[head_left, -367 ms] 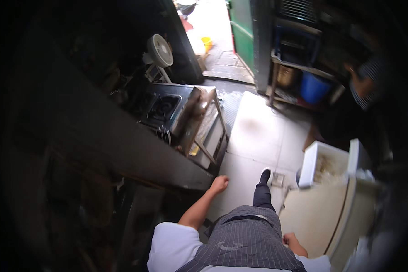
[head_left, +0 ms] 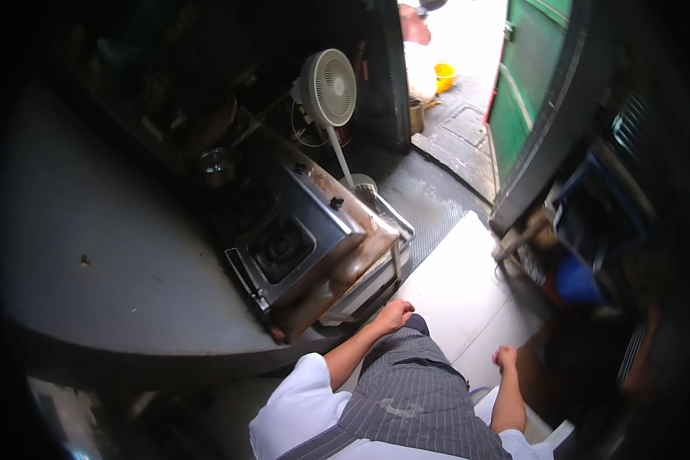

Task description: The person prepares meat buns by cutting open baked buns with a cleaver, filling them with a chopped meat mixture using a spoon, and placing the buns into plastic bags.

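Note:
My left hand (head_left: 394, 316) hangs in front of the dark striped apron (head_left: 414, 399), its fingers loosely curled with nothing visible in them. Nearest to it is the near corner of a steel gas stove (head_left: 284, 245), which stands on a worn, brown-stained stand; the hand appears apart from both. My right hand (head_left: 504, 356) is held out at my right side over the pale floor. Its fingers are folded into a loose fist, and no object shows in it.
A white standing fan (head_left: 333, 88) is beyond the stove. A dark grey counter (head_left: 130, 268) curves along the left. Ahead is a doorway with an open green door (head_left: 525, 84) and a raised sill; a yellow bucket (head_left: 444, 78) stands outside. Shelving with a blue bucket (head_left: 579, 280) is at right.
I have moved forward and the view has swung left, so the stove, fan and doorway are closer. The white box and the other person at right have left clear view. My right hand has risen outward.

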Available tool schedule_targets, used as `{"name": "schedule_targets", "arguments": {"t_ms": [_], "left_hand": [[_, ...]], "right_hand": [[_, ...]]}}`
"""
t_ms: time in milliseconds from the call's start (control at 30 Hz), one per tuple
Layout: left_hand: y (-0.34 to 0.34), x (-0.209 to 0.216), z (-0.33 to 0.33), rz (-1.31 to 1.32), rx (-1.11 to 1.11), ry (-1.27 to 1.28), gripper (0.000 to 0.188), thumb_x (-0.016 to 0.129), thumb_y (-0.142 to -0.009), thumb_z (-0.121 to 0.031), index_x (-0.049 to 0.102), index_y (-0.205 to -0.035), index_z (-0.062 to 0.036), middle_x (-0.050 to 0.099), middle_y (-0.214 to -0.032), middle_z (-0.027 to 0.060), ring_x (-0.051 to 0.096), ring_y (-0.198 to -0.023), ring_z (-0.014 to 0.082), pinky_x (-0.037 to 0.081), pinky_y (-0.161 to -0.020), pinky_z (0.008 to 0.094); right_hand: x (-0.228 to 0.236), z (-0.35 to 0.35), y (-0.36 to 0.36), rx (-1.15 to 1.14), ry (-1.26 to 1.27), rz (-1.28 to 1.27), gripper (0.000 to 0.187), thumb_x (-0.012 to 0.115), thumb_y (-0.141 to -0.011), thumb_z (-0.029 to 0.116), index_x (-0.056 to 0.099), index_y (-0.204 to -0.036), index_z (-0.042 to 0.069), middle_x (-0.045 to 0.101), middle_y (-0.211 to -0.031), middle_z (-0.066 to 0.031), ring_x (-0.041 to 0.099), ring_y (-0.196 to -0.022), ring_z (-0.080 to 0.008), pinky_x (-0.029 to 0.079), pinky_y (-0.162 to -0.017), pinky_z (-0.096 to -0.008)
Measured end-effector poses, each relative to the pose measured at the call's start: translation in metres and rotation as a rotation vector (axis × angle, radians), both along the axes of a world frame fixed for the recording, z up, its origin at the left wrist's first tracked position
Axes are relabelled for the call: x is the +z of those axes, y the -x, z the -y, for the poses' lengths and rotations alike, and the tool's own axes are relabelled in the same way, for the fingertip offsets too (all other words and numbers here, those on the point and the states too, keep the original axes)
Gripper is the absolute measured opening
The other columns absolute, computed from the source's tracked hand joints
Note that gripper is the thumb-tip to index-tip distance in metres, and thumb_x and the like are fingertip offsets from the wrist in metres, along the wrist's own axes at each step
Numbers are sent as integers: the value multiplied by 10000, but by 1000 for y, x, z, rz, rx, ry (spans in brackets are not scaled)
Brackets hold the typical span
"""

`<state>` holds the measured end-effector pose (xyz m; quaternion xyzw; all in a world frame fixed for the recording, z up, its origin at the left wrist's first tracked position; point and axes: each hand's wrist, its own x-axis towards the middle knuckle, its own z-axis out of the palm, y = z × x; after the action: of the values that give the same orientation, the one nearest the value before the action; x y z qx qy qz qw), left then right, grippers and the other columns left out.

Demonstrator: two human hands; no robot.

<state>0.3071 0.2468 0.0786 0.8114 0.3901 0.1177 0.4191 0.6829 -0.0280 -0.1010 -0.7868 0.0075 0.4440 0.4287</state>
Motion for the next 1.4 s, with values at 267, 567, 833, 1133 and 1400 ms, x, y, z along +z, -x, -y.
{"name": "schedule_targets", "arguments": {"t_ms": [267, 567, 833, 1133, 1400], "left_hand": [[-156, 20, -221, 255, 286, -34, 153, 588, -821, -84, 653, -943, -17, 632, -907, 172, 621, -860, 317, 499, -773, 377], [-133, 132, -484, 159, 938, -400, 125, 574, -856, -53, 627, -967, -32, 608, -889, 123, 615, -784, 250, 507, -691, 350], [24, 193, -586, -74, 1591, -704, 107, 579, -883, -118, 634, -965, -78, 647, -751, 145, 644, -715, 306, 494, -616, 366], [245, 205, -756, -689, 1575, -826, 208, 586, -838, -150, 638, -997, -26, 625, -1007, 200, 620, -918, 359, 515, -751, 441], [330, 181, -825, -982, 1607, -510, 262, 615, -802, -206, 645, -1009, -48, 647, -973, 164, 660, -820, 336, 540, -683, 430]], "right_hand": [[75, -389, -200, 206, -308, 32, 240, 477, -850, -45, 529, -1069, 40, 569, -724, -79, 559, -545, -162, 459, -439, -289], [86, -705, -263, 825, 66, -104, 228, 523, -845, -2, 529, -1071, -25, 559, -753, -71, 554, -534, -166, 456, -444, -290], [249, -1134, -122, 1324, -715, 193, 226, 556, -891, 58, 586, -1110, 9, 619, -865, -39, 581, -725, -118, 485, -639, -255], [477, -1237, 180, 1851, -1279, 314, 280, 580, -848, -33, 599, -1121, 22, 655, -986, -71, 627, -876, -135, 504, -790, -274], [484, -1309, 377, 2446, -1045, 135, 280, 572, -868, -18, 593, -1143, 30, 641, -989, -59, 609, -905, -130, 499, -803, -275]]}}
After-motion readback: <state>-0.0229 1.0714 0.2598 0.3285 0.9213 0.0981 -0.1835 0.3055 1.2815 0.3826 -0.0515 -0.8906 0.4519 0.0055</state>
